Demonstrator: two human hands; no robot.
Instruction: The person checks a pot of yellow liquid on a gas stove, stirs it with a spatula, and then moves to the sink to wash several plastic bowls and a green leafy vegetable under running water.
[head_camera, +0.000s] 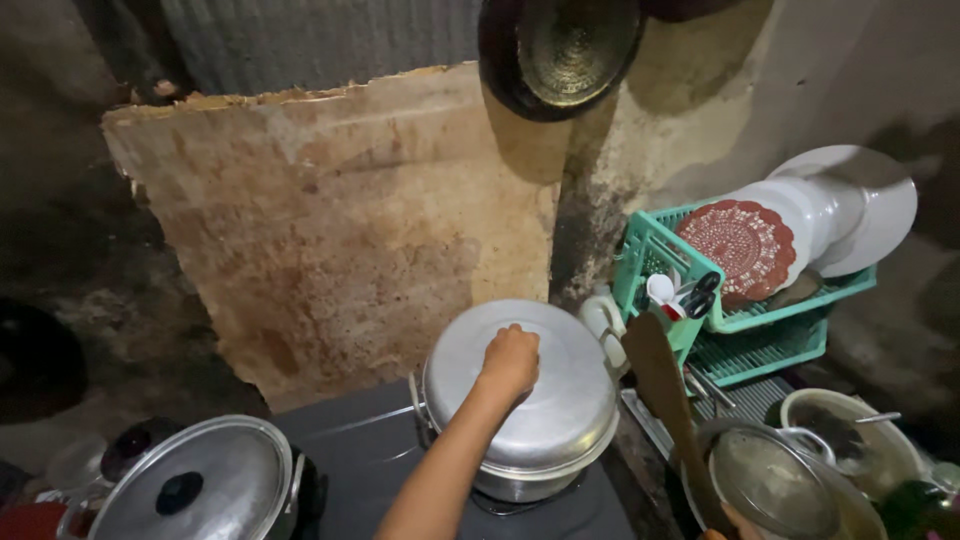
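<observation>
My left hand (511, 361) reaches forward and is closed on the knob at the centre of a round aluminium lid (560, 400). The lid covers a metal pot (500, 480) that stands on a dark stove top (370, 450). At the bottom right edge only a sliver of my right hand (722, 532) shows. It holds a wooden spatula (660, 385) upright, its blade beside the pot's right side.
A second pot with a steel lid and black knob (190, 490) sits at the lower left. A green dish rack (760, 330) with white plates stands at the right. Below it are a glass-lidded pan (775, 480) and a bowl (850, 435). A stained board (340, 220) backs the stove; a dark pan (560, 50) hangs above.
</observation>
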